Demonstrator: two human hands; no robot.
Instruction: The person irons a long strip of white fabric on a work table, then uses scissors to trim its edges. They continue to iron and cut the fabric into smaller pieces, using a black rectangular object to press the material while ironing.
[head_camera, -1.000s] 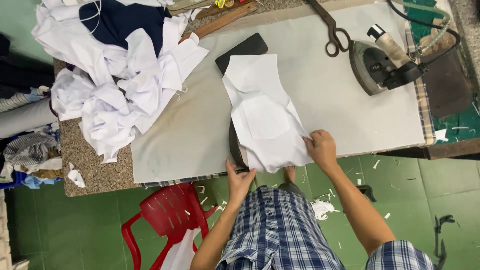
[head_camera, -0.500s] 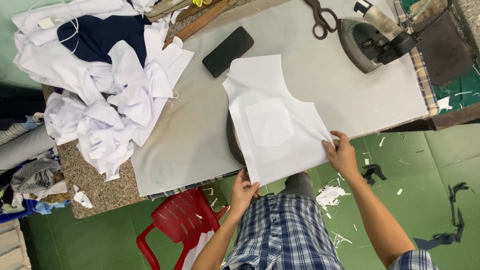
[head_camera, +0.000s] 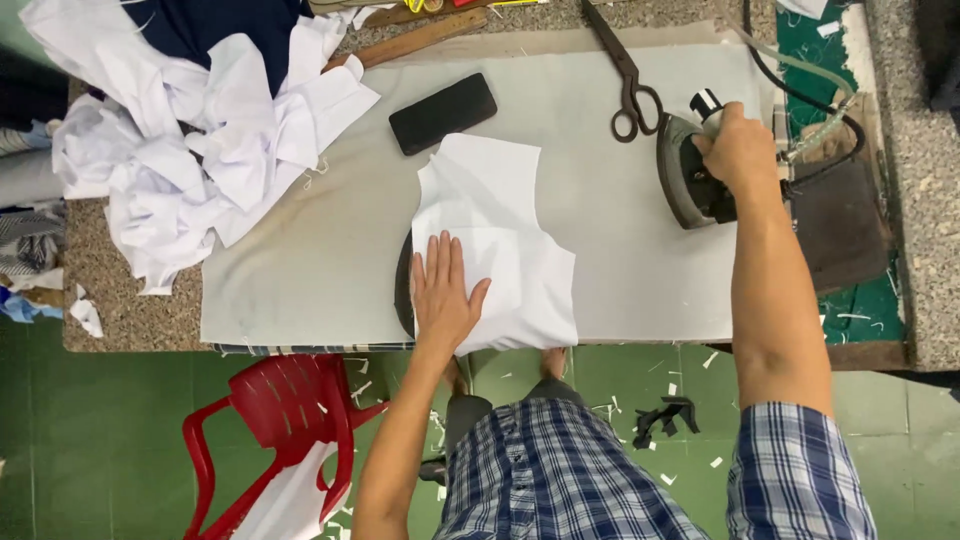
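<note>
The left hand (head_camera: 445, 295) lies open and flat on the white fabric piece (head_camera: 495, 245) at the near edge of the grey pressing pad (head_camera: 300, 250); the right hand (head_camera: 740, 150) grips the iron (head_camera: 690, 180) at the pad's right edge. Open pad surface separates fabric and iron. A dark form under the fabric is mostly hidden, and a black phone (head_camera: 442, 113) lies just beyond the fabric's far edge.

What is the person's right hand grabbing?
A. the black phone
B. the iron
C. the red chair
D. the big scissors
B. The right hand is wrapped around the handle of the iron at the right side of the table, while the scissors and the black phone lie untouched on the cloth-covered top and the left hand presses flat on the white fabric piece.
</note>
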